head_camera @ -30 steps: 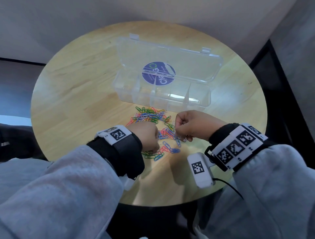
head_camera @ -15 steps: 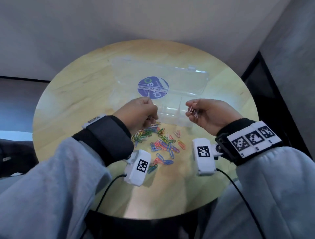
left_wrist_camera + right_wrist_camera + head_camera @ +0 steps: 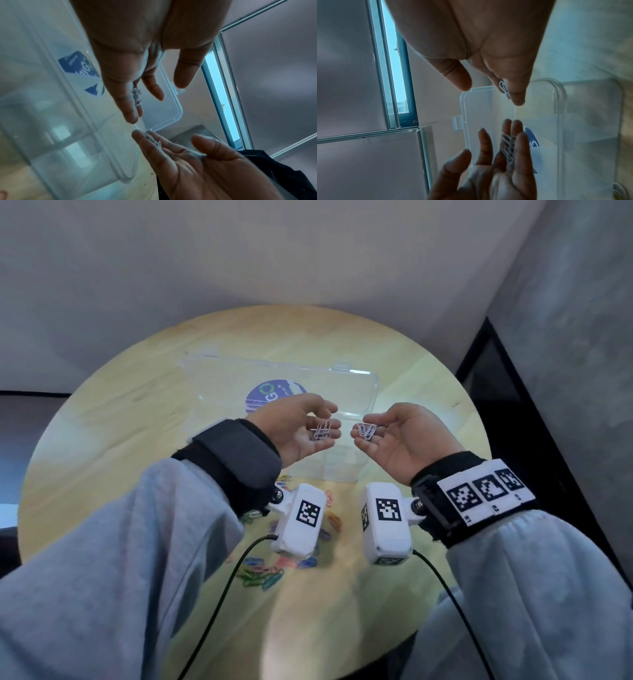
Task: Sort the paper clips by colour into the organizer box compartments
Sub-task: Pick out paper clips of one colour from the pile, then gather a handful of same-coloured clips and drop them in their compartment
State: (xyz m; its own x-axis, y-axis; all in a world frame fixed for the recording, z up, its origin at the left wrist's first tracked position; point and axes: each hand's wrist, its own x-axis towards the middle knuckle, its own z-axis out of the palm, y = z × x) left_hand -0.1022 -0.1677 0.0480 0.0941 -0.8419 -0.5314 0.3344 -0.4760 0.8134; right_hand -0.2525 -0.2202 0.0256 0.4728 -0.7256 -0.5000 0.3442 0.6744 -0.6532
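Holding white paper clips palm-up above the organizer box: that is the step in hand.

- Left hand: palm up, fingers relaxed and nearly straight, a small cluster of left-hand clips lying loose across the fingers. Not pinched.
- Right hand: palm up, fingers relaxed, a second small cluster of right-hand clips lying near the fingertips. Not pinched.
- The two hands sit close together, fingertips facing, apart and not touching.
- Organizer box: clear plastic, on the tabletop, directly under the hands. Its lid stands open behind, with a round blue sticker on it. Dividers show faintly in the wrist views; whether any compartment already holds clips cannot be told, as the plastic is blurred.
- Loose pile of clips: mixed colours, on the tabletop on the near side of the box, partly hidden by the wrist cameras.

Stage, as a judgement: early, since most clips appear to lie unsorted in the pile.

Next move calls for: tipping both palms over one single compartment so the white clips fall together, low enough that none bounce across a divider; then returning to the pile for one colour.
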